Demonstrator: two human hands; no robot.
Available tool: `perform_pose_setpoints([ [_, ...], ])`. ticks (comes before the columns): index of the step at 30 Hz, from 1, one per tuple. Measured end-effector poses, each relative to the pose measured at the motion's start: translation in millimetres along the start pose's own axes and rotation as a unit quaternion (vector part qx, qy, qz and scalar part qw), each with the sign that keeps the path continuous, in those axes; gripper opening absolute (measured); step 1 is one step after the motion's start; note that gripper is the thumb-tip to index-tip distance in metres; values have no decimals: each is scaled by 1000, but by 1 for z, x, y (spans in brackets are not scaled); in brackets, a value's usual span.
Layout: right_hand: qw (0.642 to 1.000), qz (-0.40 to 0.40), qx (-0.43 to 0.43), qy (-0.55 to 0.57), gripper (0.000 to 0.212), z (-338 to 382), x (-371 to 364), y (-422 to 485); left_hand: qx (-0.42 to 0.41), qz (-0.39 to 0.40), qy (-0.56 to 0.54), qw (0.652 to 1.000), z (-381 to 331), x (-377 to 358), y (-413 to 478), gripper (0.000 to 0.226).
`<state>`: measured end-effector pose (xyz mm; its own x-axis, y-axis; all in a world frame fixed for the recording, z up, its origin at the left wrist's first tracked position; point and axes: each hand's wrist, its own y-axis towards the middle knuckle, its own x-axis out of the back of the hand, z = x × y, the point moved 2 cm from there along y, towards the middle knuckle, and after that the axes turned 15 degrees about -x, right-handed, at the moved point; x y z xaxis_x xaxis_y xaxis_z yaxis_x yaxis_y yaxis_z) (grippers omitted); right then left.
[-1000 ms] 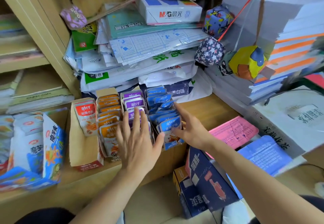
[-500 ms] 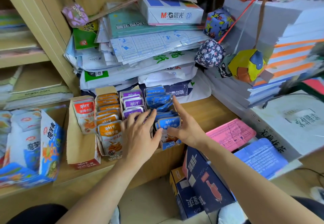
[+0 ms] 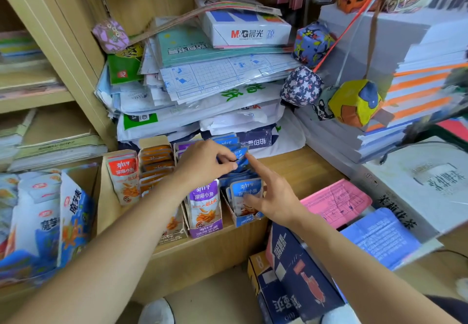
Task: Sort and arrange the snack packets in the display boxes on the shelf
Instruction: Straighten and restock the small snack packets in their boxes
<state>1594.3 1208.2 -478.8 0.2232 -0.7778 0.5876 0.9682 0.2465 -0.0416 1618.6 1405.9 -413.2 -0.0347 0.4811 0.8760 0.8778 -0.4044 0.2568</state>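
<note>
Blue packets [image 3: 247,192]: stand in a row in the rightmost display box [image 3: 247,219] on the wooden shelf [image 3: 291,169]; the front one reads 劲仔 深海小鱼.
Left hand [image 3: 202,164]: half a second ago it lay flat with spread fingers over the purple row. Now it has moved back and to the right, with its fingers curled and pinching a blue packet near the back of the row.
Right hand [image 3: 274,197]: earlier it cupped the box's right side. Now the forefinger is straight and touches the rear blue packets just beside the left fingertips, while the thumb lies on the front packet. It grips nothing that shows.
Purple packets [image 3: 203,204]: the front one is now uncovered and carries the same 劲仔 深海小鱼 print – it stands upright in the next box to the left.
Orange packets [image 3: 155,156]: one box further left, their writing is too small to read.
Red packet [image 3: 122,176]: at the far left of the four boxes, it reads 劲仔 深海小鱼.
Paper ream [image 3: 248,32]: white – marked M&G 晨光 70, it sits on top of the stack of stationery behind the boxes.
Snack bags [image 3: 74,204]: at the left end of the shelf, they are printed 魔芋爽.
</note>
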Motion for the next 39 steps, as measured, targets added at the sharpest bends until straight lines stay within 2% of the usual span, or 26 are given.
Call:
perform_pose_setpoints([
  [5, 999, -28, 28, -37, 61, 0, -3, -4, -52, 66, 91, 992, 3, 15, 21, 11],
  [8, 998, -34, 25, -55, 59, -1, -1, -1, -47, 69, 107, 991, 7, 11, 27, 8],
  [13, 997, -32, 28, -71, 57, 0, 1, -4, -54, 84, 129, 987, 7, 7, 29, 18],
  [16, 997, -32, 22, -74, 61, 1, 3, -4, -49, 96, 71, 992, 9, 7, 21, 17],
  [19, 997, -10, 23, -76, 74, 4, 4, -4, -25, 16, -23, 999, 15, 17, 10, 11],
  [22, 995, 33, 8, -90, 97, 6, 7, 3, 8, -115, 2, 993, 20, 26, -4, 11],
  [23, 994, 46, -3, -95, 104, 8, 9, 6, 18, -120, 17, 992, 22, 25, -8, 14],
  [26, 991, 89, -40, -94, 118, 7, 10, 21, 40, -69, 20, 997, 29, 11, -19, 25],
  [32, 990, 106, -34, -91, 117, 7, 5, 31, 60, -144, -38, 987, 37, -6, -18, 11],
  [36, 991, 94, -14, -97, 112, 14, 7, 27, 69, -150, -66, 984, 35, -6, -15, 12],
  [39, 989, 87, -19, -118, 109, 19, 9, 25, 56, -141, -55, 987, 32, -2, -10, 4],
])
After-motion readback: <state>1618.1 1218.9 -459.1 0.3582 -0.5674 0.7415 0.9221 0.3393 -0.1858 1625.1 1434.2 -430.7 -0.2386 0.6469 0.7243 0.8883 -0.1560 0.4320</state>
